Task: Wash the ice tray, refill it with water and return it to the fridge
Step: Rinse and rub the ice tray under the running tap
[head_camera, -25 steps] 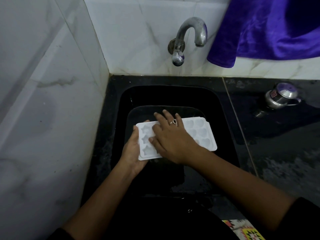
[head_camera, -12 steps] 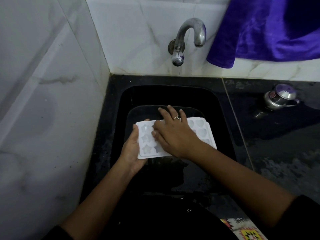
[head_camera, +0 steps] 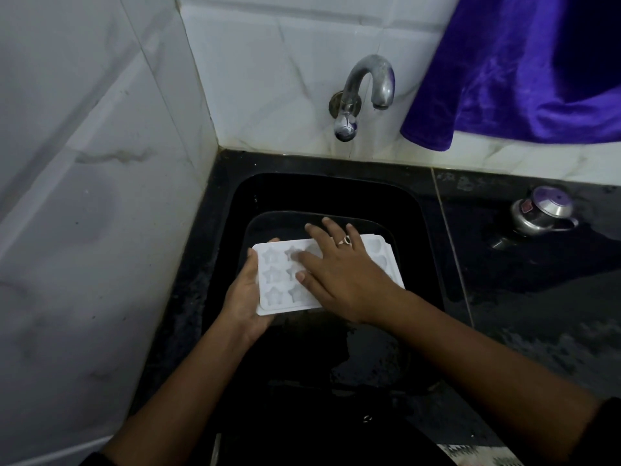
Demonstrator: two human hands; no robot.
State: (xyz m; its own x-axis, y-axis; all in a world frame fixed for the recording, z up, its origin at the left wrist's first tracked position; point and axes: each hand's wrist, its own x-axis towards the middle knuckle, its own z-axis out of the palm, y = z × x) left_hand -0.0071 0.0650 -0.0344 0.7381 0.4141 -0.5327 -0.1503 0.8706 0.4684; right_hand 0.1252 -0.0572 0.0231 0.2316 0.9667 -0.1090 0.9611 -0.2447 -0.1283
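The white ice tray (head_camera: 280, 306) is held level over the black sink (head_camera: 336, 185), just above its dark hollow. The cells at the end in the left grip (head_camera: 243, 297) are star-shaped and those showing past the right grip (head_camera: 346, 280) are rounder. All the cells look pale, and I cannot tell whether any water lies in them. The left grip cups the tray's short end from the side and below, with the thumb on the rim and a fingertip curled over the far corner, so it has firm hold of the tray. The right grip lies flat on the tray's top face with fingers straight and spread, pressing on the middle cells and clasping nothing. A ring (head_camera: 346, 241) sits on one of its fingers. The sink's inside is too dark to tell its contents. Beyond both grips a curved metal tap (head_camera: 368, 84) juts from the white tiled wall (head_camera: 268, 79). A purple cloth (head_camera: 521, 79) hangs beyond the right grip. On the dark wet counter (head_camera: 537, 314) outward of the right grip stands a small lidded steel pot (head_camera: 541, 213), well apart from the tray.
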